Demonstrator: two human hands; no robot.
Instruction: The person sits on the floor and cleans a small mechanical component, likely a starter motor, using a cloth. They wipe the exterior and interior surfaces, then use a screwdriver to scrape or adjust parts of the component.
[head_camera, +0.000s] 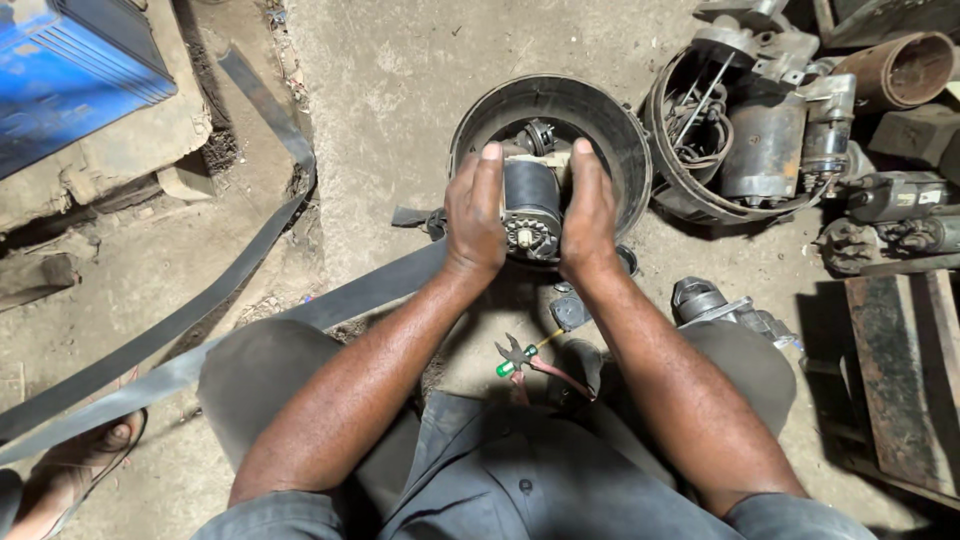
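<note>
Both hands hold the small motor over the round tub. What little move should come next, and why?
Probably lift the motor straight up a little. The left hand and the right hand grip its two sides, and it sits over the black tub with other parts behind it, so a straight lift likely avoids the rim.

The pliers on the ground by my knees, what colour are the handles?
The pliers have one green-tipped handle and one reddish handle, seen in the head view.

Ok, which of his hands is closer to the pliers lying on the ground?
The right hand. It grips the right side of the motor part, nearly above the pliers. The left hand holds the opposite side, slightly farther away. Neither touches them.
</note>
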